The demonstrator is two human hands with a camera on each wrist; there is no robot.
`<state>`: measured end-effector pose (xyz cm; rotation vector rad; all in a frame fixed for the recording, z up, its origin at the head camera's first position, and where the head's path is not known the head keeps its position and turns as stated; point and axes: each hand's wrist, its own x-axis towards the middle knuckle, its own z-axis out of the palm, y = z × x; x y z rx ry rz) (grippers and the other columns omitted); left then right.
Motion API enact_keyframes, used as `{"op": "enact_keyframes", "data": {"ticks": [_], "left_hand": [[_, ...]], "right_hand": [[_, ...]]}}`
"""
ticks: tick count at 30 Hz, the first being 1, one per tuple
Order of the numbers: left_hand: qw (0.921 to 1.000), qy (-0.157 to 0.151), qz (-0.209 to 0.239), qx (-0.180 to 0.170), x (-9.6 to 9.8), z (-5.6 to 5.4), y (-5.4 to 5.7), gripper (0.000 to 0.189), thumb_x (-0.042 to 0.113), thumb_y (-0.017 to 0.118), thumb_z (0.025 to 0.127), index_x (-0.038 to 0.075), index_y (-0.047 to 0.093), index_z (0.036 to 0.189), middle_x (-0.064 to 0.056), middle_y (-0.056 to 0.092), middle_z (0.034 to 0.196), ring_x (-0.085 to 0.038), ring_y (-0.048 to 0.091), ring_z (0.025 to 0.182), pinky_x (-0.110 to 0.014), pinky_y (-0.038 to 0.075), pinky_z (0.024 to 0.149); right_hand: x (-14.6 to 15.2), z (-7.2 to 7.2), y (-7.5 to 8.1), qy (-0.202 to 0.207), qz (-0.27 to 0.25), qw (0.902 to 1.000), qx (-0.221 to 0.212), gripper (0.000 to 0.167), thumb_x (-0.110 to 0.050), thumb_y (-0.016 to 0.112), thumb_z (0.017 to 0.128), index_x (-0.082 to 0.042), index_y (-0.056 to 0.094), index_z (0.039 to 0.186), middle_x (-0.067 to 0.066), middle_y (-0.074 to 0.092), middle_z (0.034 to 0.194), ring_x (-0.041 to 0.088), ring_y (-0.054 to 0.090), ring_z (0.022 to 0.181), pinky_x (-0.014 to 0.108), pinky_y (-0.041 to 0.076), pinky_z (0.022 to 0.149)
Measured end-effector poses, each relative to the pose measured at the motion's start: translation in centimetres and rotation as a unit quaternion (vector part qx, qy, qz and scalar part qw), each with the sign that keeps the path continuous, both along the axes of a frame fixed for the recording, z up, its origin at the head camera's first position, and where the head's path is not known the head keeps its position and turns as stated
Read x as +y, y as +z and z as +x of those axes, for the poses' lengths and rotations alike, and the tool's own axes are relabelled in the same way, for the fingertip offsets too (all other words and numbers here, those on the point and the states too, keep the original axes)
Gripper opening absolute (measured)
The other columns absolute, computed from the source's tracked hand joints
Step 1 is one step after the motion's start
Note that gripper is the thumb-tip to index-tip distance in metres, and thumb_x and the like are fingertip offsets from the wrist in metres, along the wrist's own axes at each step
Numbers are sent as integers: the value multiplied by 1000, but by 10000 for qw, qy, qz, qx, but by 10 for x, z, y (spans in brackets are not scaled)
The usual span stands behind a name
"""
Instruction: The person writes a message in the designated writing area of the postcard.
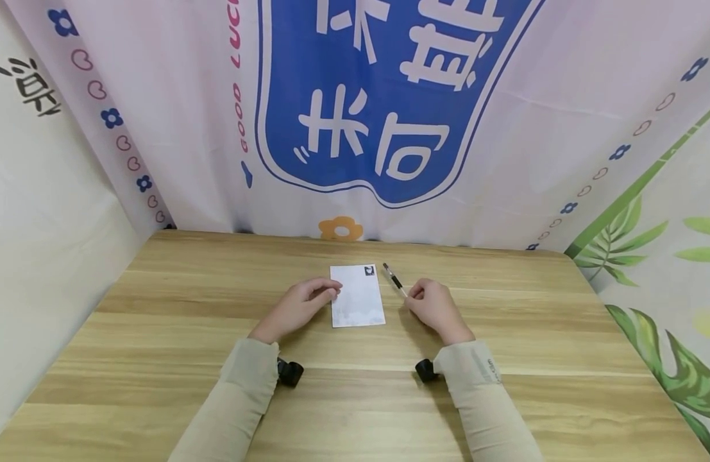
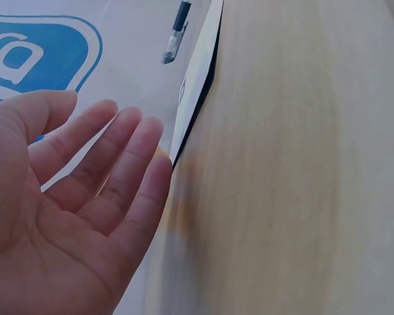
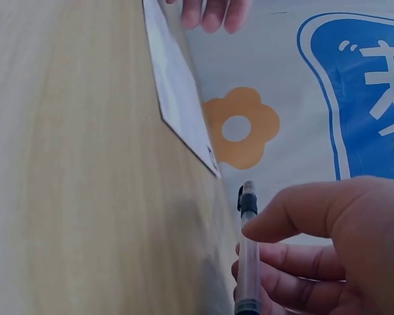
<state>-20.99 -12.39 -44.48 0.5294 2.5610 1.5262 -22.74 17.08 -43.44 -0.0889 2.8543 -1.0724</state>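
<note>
A white card or paper pad [image 1: 357, 296] lies on the wooden table, with a small dark print in its far right corner. My left hand [image 1: 299, 309] is at its left edge, fingertips over or touching that edge. In the left wrist view the fingers [image 2: 128, 170] are loosely extended with nothing between them. My right hand [image 1: 438, 308] holds a pen with a clear barrel and black parts [image 1: 394, 277], just right of the card. In the right wrist view the thumb presses the pen's barrel [image 3: 249, 262] against the fingers, with the black clip end pointing away.
The wooden table [image 1: 343, 410] extends around both forearms. A printed curtain [image 1: 204, 128] hangs along its back edge, with an orange flower [image 1: 329, 221] low on it. Black wrist cameras sit on both sleeves. Another leaf-printed cloth [image 1: 649, 269] borders the right side.
</note>
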Motion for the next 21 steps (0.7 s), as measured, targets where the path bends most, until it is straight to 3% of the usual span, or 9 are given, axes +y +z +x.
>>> {"op": "enact_keyframes", "data": {"ticks": [5,12,21], "left_hand": [[9999,-24,101,-97,1,1,0,33,23,55,107,3,66,130,-9,69,125,-22,66,114,-42,51,101],[9981,-62,462,-410,3,0,0,32,19,54,107,-1,64,130,-15,68,124,-25,66,112,-40,53,97],[9907,37,1058,-853,6,0,2,35,18,58,105,-4,61,132,-19,67,126,-24,66,113,-36,54,97]], "right_hand": [[-2,2,4,341,-174,9992,69,8,-12,71,90,-5,69,90,5,66,83,17,59,74,30,50,68],[-10,7,11,756,-749,9942,-160,6,-11,71,90,-5,69,90,5,66,82,15,56,62,28,49,57],[-19,12,16,1417,-761,9861,422,5,-6,71,88,-4,68,91,3,65,84,15,58,79,27,50,73]]}}
